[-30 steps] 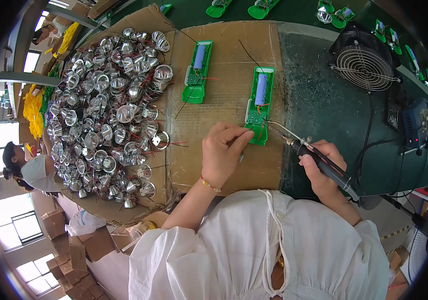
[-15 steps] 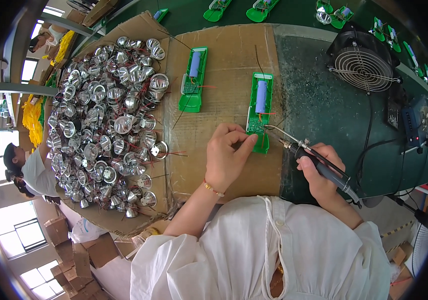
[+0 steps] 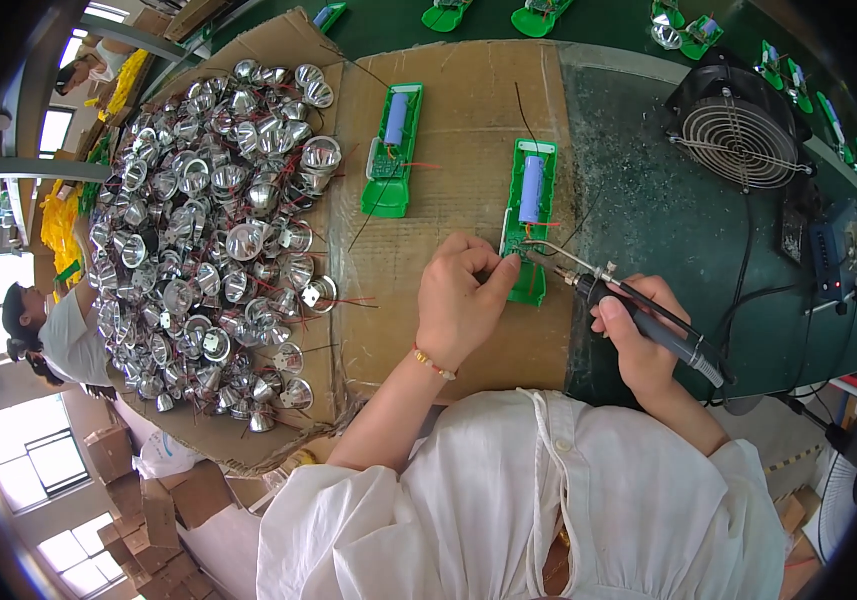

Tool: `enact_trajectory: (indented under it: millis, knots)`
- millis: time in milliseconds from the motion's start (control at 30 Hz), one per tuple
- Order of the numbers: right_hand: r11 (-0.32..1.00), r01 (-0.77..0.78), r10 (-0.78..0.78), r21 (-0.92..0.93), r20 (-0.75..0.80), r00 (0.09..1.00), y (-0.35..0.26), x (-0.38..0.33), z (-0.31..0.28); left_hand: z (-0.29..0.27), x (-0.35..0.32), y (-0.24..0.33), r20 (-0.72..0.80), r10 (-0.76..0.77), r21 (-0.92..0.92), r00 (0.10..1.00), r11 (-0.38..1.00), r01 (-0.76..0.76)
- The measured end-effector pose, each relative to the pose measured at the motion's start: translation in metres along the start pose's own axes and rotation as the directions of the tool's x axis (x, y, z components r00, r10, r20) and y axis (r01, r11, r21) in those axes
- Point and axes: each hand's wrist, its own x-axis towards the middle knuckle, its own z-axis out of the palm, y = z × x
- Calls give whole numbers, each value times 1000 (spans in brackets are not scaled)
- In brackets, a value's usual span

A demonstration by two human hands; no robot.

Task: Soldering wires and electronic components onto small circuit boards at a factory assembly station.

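Note:
A green plastic housing [image 3: 526, 289] lies on the cardboard in front of me, with a purple cylindrical battery [image 3: 531, 190] and a small circuit board in it. My left hand [image 3: 462, 298] is closed in a pinch at the board's left side; what is between thumb and forefinger is too small to make out. My right hand [image 3: 645, 327] grips a soldering iron [image 3: 660, 341] with a thin metal feed tube along it. The tube's end and the iron's tip reach over the circuit board. A second green housing [image 3: 385, 197] with battery and board lies farther left, untouched.
A large heap of silvery reflector cups [image 3: 210, 240] with red wires covers the left cardboard. A black fan with wire grille [image 3: 738, 142] stands at the back right, near a blue powered box [image 3: 832, 262] and cables. More green housings line the far bench. Another person [image 3: 66, 330] is at left.
The soldering iron's tip has shifted slightly left, farther over the circuit board. My left hand keeps its pinch beside the board. The whole view has tilted slightly.

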Motion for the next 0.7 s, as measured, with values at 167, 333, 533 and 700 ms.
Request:
enact_trajectory:
  millis: [167,333,533,700]
  knots:
    - [999,16,-15,-46,27,1000,2,2,0,-1,0,0,-8,-25,-30,1000,999,24]
    - [997,-70,70,33,-22,997,-2,0,4,2,1,-3,-33,10,-43,999,999,-12]
    - [998,10,-6,63,-53,999,-8,-3,1,0,1,-4,-39,-3,-24,999,1000,2]
    - [999,7,-6,31,-43,999,-7,-7,-4,-3,1,1,29,-21,38,999,999,20]
